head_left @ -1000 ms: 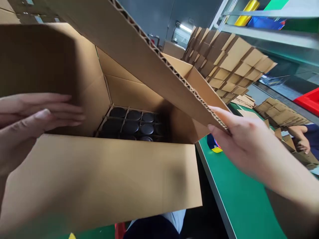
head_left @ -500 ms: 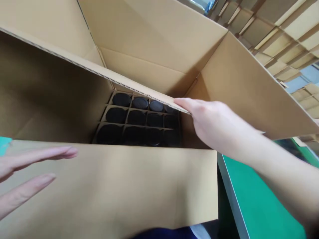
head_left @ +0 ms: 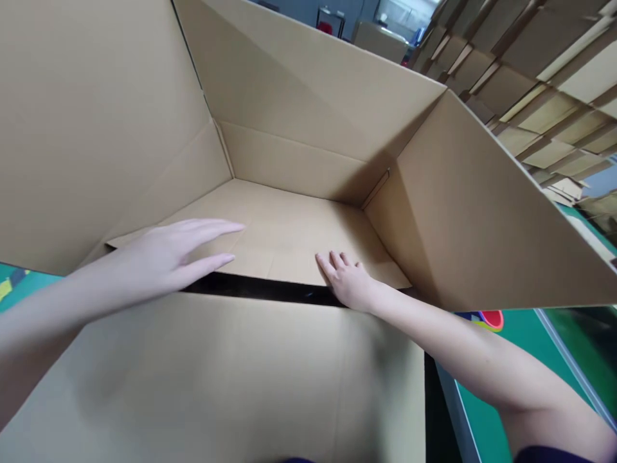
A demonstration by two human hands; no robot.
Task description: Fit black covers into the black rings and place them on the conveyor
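Observation:
A large brown cardboard box stands open in front of me, its flaps raised on all sides. Inside it a flat cardboard sheet lies across the contents and hides almost all of them. Only a thin dark gap shows along the sheet's near edge. My left hand rests flat on the sheet's left part, fingers stretched out. My right hand presses flat on the sheet near its front right, fingers spread. Neither hand holds anything.
The box's near flap hangs toward me, over the edge of a green table. Stacks of folded cardboard dividers fill the back right. A red and yellow object lies on the table under the right flap.
The cardboard sheet that my right hand held tilted above the black round lids now lies flat over them. Both hands have come down onto it.

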